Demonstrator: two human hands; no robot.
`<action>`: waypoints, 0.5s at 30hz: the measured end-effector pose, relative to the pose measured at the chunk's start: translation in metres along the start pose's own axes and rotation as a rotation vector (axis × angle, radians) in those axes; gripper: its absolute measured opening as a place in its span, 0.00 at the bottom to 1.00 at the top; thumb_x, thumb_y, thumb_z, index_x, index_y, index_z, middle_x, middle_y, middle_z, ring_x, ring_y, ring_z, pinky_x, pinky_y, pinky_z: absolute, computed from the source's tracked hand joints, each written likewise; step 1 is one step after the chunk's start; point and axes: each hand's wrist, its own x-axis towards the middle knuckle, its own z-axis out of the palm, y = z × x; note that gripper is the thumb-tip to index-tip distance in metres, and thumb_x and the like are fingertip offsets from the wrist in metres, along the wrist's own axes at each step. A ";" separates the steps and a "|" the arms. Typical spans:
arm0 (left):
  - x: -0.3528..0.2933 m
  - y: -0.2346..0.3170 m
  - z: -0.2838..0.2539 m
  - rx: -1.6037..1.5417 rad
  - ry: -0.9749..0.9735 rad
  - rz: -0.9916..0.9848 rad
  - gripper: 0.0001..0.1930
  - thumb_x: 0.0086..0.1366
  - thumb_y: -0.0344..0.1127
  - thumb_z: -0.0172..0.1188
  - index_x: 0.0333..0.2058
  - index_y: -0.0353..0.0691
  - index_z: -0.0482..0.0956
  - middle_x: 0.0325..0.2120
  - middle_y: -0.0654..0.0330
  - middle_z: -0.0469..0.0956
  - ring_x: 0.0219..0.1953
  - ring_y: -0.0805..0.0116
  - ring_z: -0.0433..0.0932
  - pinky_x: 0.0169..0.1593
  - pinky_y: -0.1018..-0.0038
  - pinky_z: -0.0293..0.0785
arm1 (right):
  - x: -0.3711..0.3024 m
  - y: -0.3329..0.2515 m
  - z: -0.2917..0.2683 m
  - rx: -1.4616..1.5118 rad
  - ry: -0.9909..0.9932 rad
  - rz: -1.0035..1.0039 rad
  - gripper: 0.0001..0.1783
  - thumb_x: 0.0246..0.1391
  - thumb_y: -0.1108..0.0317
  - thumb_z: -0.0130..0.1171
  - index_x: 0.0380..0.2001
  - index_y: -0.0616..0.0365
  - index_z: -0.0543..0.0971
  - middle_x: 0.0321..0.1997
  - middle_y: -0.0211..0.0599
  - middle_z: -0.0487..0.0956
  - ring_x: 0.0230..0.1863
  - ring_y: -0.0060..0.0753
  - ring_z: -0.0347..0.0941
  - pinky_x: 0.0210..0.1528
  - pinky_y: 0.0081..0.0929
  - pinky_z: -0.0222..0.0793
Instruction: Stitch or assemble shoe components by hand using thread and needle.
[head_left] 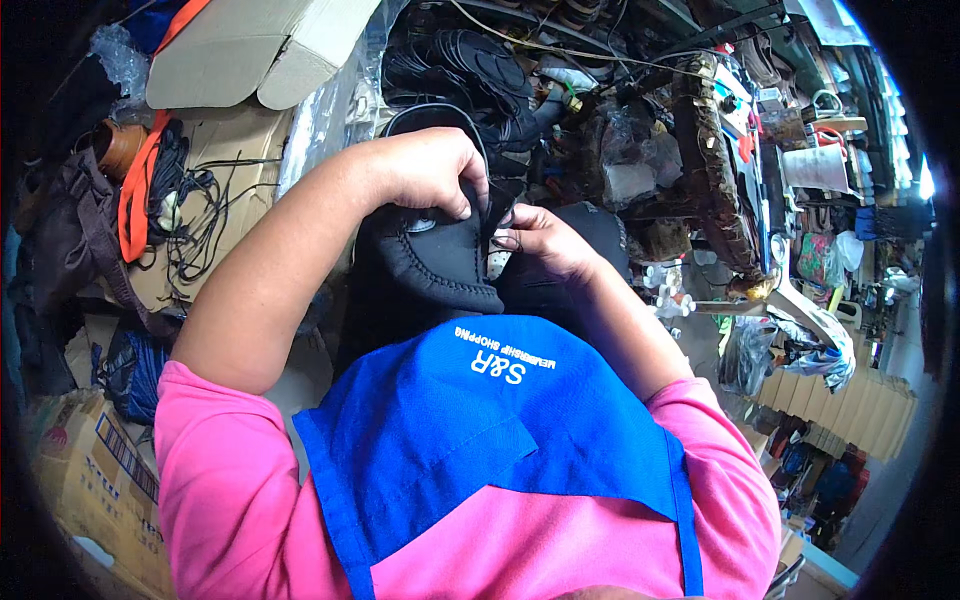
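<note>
Cluttered workshop (640, 165) | matte black piece (455, 255) | thick curved stitching (432, 278)

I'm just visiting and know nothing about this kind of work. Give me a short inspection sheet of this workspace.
Surface: a tan cardboard sheet on the left carries things; what supports the work is hidden.
Job's things: a black stitched piece, thick stitching along its curved edge, just beyond the blue apron.
Clutter: an orange strap at left, clear plastic beyond the right hand, a cardboard box at lower left.
Hands: the left hand grips the black piece's upper part; the right is close beside it, fingers bent, hold unclear.
Cables: thin black cords tangled on the cardboard sheet; type unclear.
Surroundings: crowded; a white container at upper right.
</note>
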 end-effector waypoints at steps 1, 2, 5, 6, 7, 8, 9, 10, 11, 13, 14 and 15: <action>0.000 0.000 0.001 0.001 -0.006 -0.004 0.15 0.45 0.27 0.64 0.36 0.35 0.82 0.27 0.56 0.82 0.31 0.71 0.78 0.39 0.74 0.73 | 0.002 0.000 -0.002 -0.002 0.001 0.002 0.08 0.54 0.72 0.56 0.38 0.58 0.77 0.36 0.27 0.78 0.39 0.19 0.71 0.46 0.21 0.66; 0.001 0.000 0.002 -0.009 0.001 -0.029 0.15 0.45 0.27 0.64 0.36 0.35 0.82 0.28 0.56 0.82 0.31 0.71 0.78 0.40 0.74 0.73 | 0.005 0.001 -0.005 -0.011 0.025 0.013 0.07 0.55 0.73 0.56 0.38 0.58 0.77 0.35 0.27 0.77 0.39 0.19 0.71 0.46 0.21 0.66; 0.000 -0.001 0.004 -0.010 0.026 -0.044 0.15 0.45 0.27 0.63 0.35 0.35 0.82 0.28 0.55 0.82 0.31 0.70 0.79 0.40 0.74 0.73 | 0.010 0.003 -0.010 -0.026 -0.017 -0.007 0.06 0.54 0.73 0.56 0.37 0.58 0.77 0.34 0.27 0.77 0.38 0.19 0.71 0.45 0.21 0.66; 0.000 -0.001 0.004 -0.002 0.044 -0.024 0.15 0.45 0.26 0.63 0.35 0.35 0.82 0.27 0.55 0.82 0.31 0.70 0.79 0.40 0.75 0.73 | 0.011 0.003 -0.010 -0.020 0.005 0.011 0.06 0.54 0.73 0.56 0.37 0.58 0.77 0.34 0.27 0.77 0.38 0.19 0.71 0.45 0.21 0.66; 0.000 -0.001 0.005 0.001 0.043 -0.033 0.15 0.45 0.26 0.63 0.35 0.35 0.82 0.27 0.55 0.82 0.31 0.70 0.79 0.40 0.75 0.73 | 0.011 0.002 -0.012 -0.013 -0.014 -0.007 0.06 0.54 0.73 0.56 0.37 0.58 0.77 0.34 0.27 0.77 0.38 0.19 0.71 0.45 0.21 0.66; 0.000 0.000 0.005 0.017 0.053 -0.018 0.15 0.44 0.26 0.63 0.35 0.35 0.82 0.27 0.55 0.82 0.31 0.70 0.79 0.40 0.74 0.73 | 0.011 0.001 -0.013 -0.014 -0.031 0.012 0.06 0.54 0.73 0.56 0.37 0.58 0.77 0.34 0.26 0.78 0.38 0.19 0.71 0.45 0.21 0.66; 0.000 0.000 0.005 0.030 0.063 0.004 0.15 0.44 0.26 0.63 0.35 0.35 0.82 0.27 0.55 0.81 0.31 0.70 0.79 0.40 0.74 0.73 | 0.012 0.000 -0.013 -0.023 -0.020 0.043 0.06 0.54 0.74 0.56 0.37 0.58 0.77 0.34 0.26 0.78 0.38 0.19 0.71 0.45 0.21 0.66; 0.000 0.000 0.005 0.034 0.065 -0.003 0.15 0.44 0.26 0.63 0.35 0.35 0.82 0.27 0.55 0.81 0.31 0.70 0.79 0.40 0.74 0.73 | 0.012 -0.001 -0.014 -0.015 -0.050 0.029 0.06 0.54 0.74 0.56 0.37 0.58 0.77 0.34 0.26 0.78 0.38 0.19 0.71 0.45 0.21 0.66; 0.000 0.000 0.006 0.031 0.068 -0.009 0.15 0.44 0.26 0.63 0.35 0.35 0.82 0.27 0.55 0.81 0.31 0.70 0.79 0.40 0.74 0.73 | 0.012 -0.001 -0.014 -0.028 -0.044 0.042 0.07 0.53 0.74 0.56 0.37 0.58 0.77 0.34 0.26 0.78 0.38 0.19 0.72 0.46 0.21 0.66; 0.000 0.001 0.007 0.028 0.074 -0.013 0.15 0.44 0.26 0.63 0.35 0.35 0.82 0.27 0.55 0.81 0.31 0.70 0.79 0.40 0.74 0.73 | 0.013 0.000 -0.014 -0.045 -0.039 0.055 0.08 0.53 0.74 0.57 0.38 0.58 0.77 0.35 0.26 0.78 0.38 0.19 0.72 0.46 0.21 0.66; -0.002 0.000 0.008 0.017 0.096 -0.010 0.15 0.44 0.26 0.63 0.35 0.35 0.82 0.28 0.55 0.81 0.32 0.70 0.79 0.40 0.74 0.73 | 0.012 0.002 -0.012 -0.019 -0.045 0.018 0.08 0.53 0.73 0.57 0.38 0.59 0.77 0.35 0.26 0.78 0.38 0.19 0.72 0.46 0.20 0.66; -0.003 0.000 0.009 0.005 0.119 0.000 0.15 0.44 0.26 0.62 0.35 0.34 0.82 0.28 0.55 0.81 0.32 0.70 0.79 0.40 0.74 0.73 | 0.012 0.005 -0.012 -0.005 -0.032 -0.007 0.09 0.53 0.73 0.57 0.39 0.59 0.77 0.36 0.26 0.78 0.39 0.19 0.71 0.47 0.20 0.65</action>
